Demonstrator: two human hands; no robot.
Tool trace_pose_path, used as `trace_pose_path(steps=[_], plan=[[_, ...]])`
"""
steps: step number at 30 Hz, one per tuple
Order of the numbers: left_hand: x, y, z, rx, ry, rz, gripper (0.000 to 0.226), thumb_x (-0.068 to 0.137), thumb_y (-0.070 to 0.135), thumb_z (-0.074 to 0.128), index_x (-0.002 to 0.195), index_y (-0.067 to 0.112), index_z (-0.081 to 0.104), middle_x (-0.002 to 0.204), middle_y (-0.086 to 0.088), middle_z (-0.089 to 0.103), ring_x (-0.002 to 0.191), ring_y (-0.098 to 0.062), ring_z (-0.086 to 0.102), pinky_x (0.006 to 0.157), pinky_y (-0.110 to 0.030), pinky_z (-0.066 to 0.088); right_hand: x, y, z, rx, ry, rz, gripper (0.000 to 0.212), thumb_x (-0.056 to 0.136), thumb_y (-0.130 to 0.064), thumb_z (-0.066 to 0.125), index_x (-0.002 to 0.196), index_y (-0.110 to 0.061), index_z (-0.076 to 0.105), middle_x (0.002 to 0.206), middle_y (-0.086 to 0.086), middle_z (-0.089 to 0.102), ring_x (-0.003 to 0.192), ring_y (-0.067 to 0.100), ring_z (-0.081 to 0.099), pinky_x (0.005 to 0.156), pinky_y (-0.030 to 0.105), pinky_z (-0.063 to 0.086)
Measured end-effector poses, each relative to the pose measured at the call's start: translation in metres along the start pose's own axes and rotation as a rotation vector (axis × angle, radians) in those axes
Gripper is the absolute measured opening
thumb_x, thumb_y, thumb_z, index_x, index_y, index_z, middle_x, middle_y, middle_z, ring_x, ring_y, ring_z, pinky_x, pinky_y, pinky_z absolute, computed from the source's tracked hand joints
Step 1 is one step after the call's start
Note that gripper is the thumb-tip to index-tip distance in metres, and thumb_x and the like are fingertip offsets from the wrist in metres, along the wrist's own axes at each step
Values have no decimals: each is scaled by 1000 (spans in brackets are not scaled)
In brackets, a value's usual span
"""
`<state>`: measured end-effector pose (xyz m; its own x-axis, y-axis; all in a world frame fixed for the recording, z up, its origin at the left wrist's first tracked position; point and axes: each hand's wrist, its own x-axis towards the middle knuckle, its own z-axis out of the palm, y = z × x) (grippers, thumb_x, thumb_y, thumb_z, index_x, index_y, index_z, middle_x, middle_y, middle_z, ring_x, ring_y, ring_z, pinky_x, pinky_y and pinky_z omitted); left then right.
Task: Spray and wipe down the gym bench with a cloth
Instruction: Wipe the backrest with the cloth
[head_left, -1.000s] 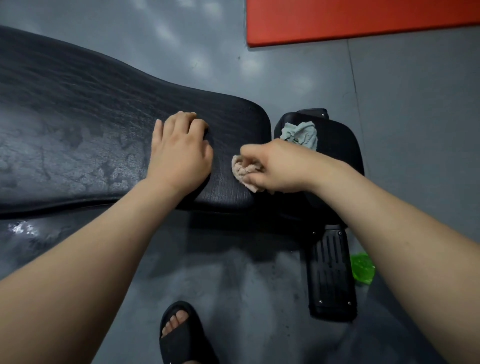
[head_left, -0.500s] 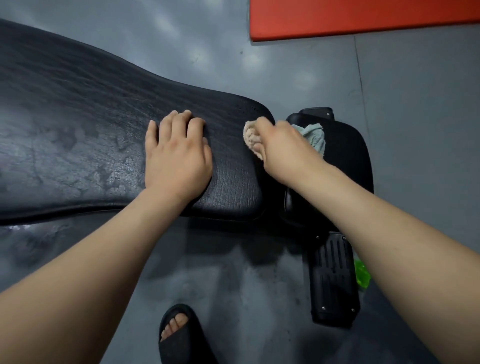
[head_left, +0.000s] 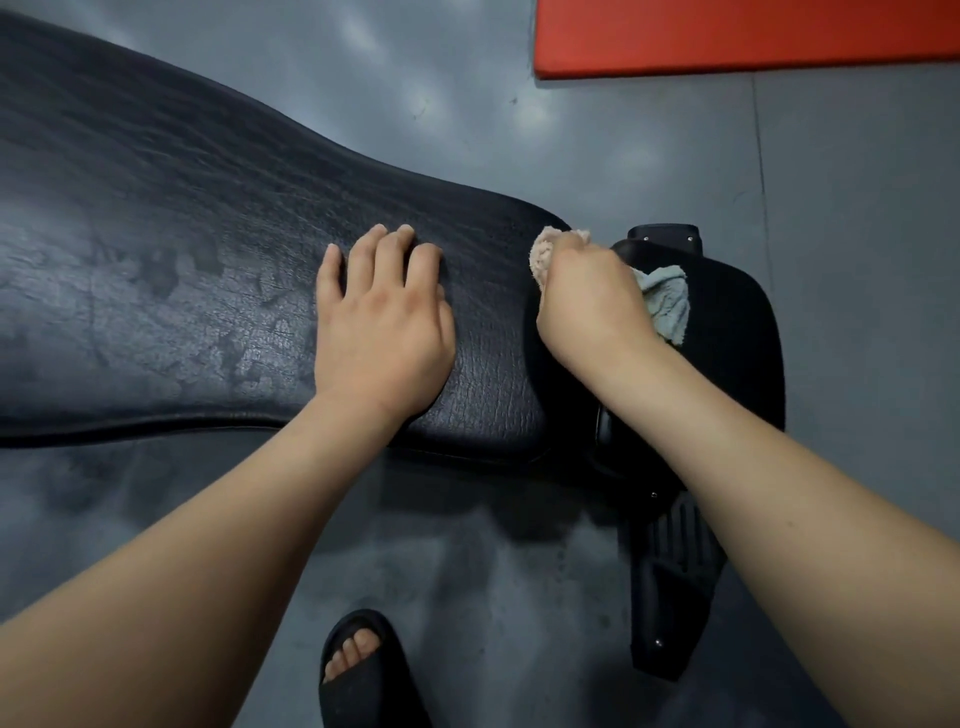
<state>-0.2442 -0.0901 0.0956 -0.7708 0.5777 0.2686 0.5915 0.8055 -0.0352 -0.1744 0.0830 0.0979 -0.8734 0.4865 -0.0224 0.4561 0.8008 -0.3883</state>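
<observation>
A gym: padded bench (head_left: 208, 218), red mat (head_left: 743, 36).

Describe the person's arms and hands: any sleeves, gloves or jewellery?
Both forearms are bare as far as the frame shows: no sleeves in view. The left hand and right hand wear no gloves, and no rings, watch or wristband show.

Black crackled bench (head_left: 208, 218) — beige-and-pale-blue cloth (head_left: 667, 296) — red mat (head_left: 743, 34).
</observation>
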Motion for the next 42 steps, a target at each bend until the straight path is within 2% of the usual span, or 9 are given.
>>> trace_pose_path(steps=[5,10,15,20,26,32,36,39,42], plan=[[1,0,1,33,-9,-6,39,95,33,42,130,21,54,150,-2,47,146,-26,34,121,-54,21,32,8,8,88,-5,-7,44,90,-3,47,134,1,42,121,27,60,106,45,59,76,37,36],[1,1,1,43,-14,-8,39,95,33,41,129,21,55,150,-3,47,145,-26,34,120,-54,21,51,16,7,192,-54,-81,65,94,-6,45,156,-8,26,140,25,50,121,43,52,96,39,40],[1,2,0,51,-16,-9,38,95,33,41,129,22,55,150,-2,47,145,-27,34,120,-54,21,41,21,-2,141,-32,-229,52,91,-3,46,142,-9,53,139,18,58,124,39,56,103,36,41],[2,3,0,49,-10,-10,39,95,34,40,128,22,55,150,-2,47,145,-26,35,120,-53,22,37,15,1,88,-56,-246,57,93,0,42,149,-8,47,156,16,42,143,31,41,118,34,32],[1,4,1,58,-1,-10,39,94,33,40,128,21,56,150,-2,48,145,-26,36,119,-54,23,55,5,7,86,-50,-234,61,89,-5,43,149,-15,45,148,11,48,127,38,51,102,41,45],[1,4,1,64,-4,-7,39,94,34,40,127,21,56,150,-2,48,145,-26,36,119,-54,23,39,1,-2,-95,-85,-277,61,85,-4,46,145,-12,48,153,13,46,133,42,47,101,42,46],[2,3,0,58,-5,-10,41,93,34,39,127,21,57,150,-3,49,144,-26,37,119,-55,24,49,-3,3,3,-64,-309,59,88,-4,46,147,-12,47,149,9,49,131,35,50,102,40,46],[1,4,1,56,-6,-5,41,93,34,38,127,20,57,149,-4,49,144,-27,37,118,-55,24,47,-7,2,-2,-98,-323,63,86,-4,48,148,-11,45,157,11,41,140,35,43,108,38,43],[1,3,2,66,5,-2,39,94,33,40,126,19,57,149,-4,50,144,-28,38,118,-56,24,33,-15,4,-126,-227,-356,74,83,-4,50,155,-11,35,165,12,26,147,43,30,107,46,46]])
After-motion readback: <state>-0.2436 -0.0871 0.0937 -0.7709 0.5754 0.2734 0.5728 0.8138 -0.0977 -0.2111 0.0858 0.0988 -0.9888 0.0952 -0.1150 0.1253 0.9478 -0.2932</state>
